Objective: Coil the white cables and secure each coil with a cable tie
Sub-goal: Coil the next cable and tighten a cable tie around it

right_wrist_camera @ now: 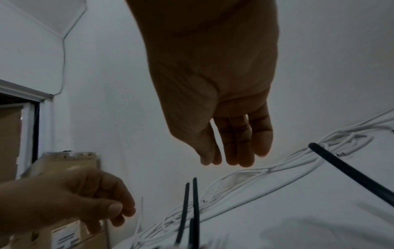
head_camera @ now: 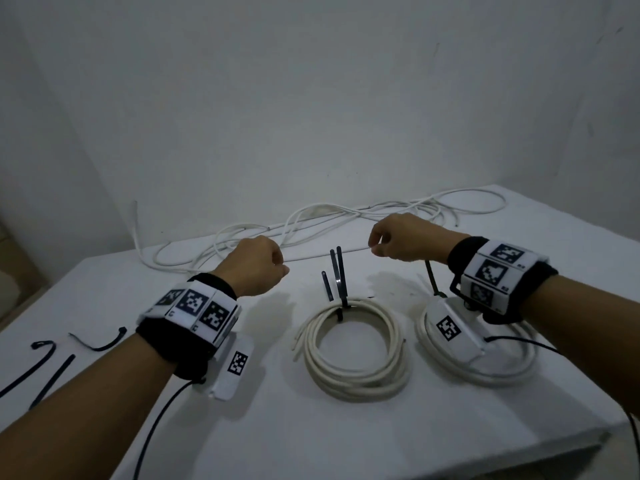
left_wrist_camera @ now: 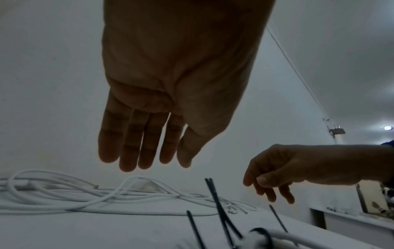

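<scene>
— Where are the loose white cables (head_camera: pixel 311 220) lying?
— Tangled along the table's (head_camera: pixel 346 445) far edge. Two round coils (head_camera: pixel 353 372) are sitting nearer the front, with stiff black ties (head_camera: pixel 337 271) sticking up.
— And the hands?
— Left hand (head_camera: pixel 256 265) and right hand (head_camera: pixel 401 237) are hovering, fingers slack, gripping nothing. Checkered square markers are showing on the wristbands (head_camera: pixel 194 306).
</scene>
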`<state>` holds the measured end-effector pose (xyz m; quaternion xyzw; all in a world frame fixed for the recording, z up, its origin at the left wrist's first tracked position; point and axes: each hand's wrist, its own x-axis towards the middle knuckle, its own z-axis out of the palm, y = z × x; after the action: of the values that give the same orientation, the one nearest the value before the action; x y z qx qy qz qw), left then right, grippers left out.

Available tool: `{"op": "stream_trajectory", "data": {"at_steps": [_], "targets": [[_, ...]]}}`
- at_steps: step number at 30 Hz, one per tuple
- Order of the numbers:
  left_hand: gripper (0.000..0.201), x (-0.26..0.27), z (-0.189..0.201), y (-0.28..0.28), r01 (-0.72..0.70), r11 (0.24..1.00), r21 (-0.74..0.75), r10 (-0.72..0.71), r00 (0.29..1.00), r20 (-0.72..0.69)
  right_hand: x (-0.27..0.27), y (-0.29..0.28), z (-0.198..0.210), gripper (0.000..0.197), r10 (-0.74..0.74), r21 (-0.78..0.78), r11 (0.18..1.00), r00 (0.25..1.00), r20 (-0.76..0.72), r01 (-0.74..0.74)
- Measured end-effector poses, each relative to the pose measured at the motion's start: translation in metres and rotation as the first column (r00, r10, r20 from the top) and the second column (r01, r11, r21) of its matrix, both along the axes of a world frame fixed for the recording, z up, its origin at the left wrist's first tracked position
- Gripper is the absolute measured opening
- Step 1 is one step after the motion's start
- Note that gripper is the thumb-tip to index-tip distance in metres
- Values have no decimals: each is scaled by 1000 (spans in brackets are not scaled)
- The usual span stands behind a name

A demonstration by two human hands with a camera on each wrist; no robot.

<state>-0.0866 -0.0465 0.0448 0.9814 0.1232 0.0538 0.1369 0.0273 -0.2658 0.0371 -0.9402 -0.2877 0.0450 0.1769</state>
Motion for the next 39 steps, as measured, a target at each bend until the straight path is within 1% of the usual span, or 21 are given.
{"op": "stream_trajectory", "data": {"at_steps": [4,6,8,10,13,15,17,21,22,23,24,25,26,27,28,30,32,33,35,37,39], "targets": [[26,36,-10,26,45,997,57,-41,997,-68,51,27,-1,20,2,-85,996,1000,3,-2],[30,53,-14,35,62,996,64,-57,995,-79,74,44,-6,25,19,-187,982,1000,15,-16],[34,69,-21,42,90,992,89,-81,992,-98,92,61,-14,32,64,-353,935,996,60,-39],[40,83,-30,46,120,984,135,-100,984,-145,104,73,-23,38,122,-497,865,988,89,-62],[49,100,-42,48,142,975,169,-99,966,-238,116,83,-36,44,135,-602,795,989,57,-74],[54,108,-46,48,155,971,181,-96,950,-297,122,85,-41,46,154,-635,768,987,50,-88],[56,112,-48,48,163,969,186,-94,938,-333,124,84,-45,41,177,-651,753,983,53,-101],[60,107,-47,40,169,972,166,-102,931,-351,119,76,-44,17,190,-726,677,982,16,-119],[61,105,-46,38,174,972,157,-110,931,-347,116,72,-40,17,185,-719,682,983,-8,-135],[64,101,-43,35,181,972,151,-123,935,-332,113,67,-33,18,180,-688,709,983,-33,-153],[66,98,-39,33,189,971,150,-136,943,-304,110,61,-25,18,157,-618,769,985,-69,-166],[69,94,-35,30,196,969,149,-153,952,-264,106,56,-14,13,137,-519,838,985,-101,-170],[71,91,-30,28,203,968,149,-169,963,-210,101,50,-1,9,138,-411,896,986,-97,-166],[73,88,-24,25,205,968,142,-183,972,-150,95,45,13,7,148,-304,939,987,-66,-161],[74,85,-18,21,200,972,126,-191,978,-86,88,40,28,7,158,-212,965,987,-16,-158],[70,80,-4,10,194,979,67,-196,980,31,70,32,58,13,176,-53,984,980,98,-171],[51,77,10,-5,208,978,-9,-205,968,147,48,24,86,21,190,111,971,968,167,-210],[43,75,17,-13,225,972,-61,-206,952,228,38,19,98,22,193,190,955,963,186,-228],[42,69,31,-28,258,951,-169,-174,902,395,22,6,115,15,178,301,924,962,208,-236],[41,61,46,-39,269,936,-228,-114,842,528,12,-9,123,10,143,299,930,961,237,-212],[40,53,62,-42,278,911,-304,-28,779,627,7,-28,125,12,91,237,958,958,273,-159]]}}
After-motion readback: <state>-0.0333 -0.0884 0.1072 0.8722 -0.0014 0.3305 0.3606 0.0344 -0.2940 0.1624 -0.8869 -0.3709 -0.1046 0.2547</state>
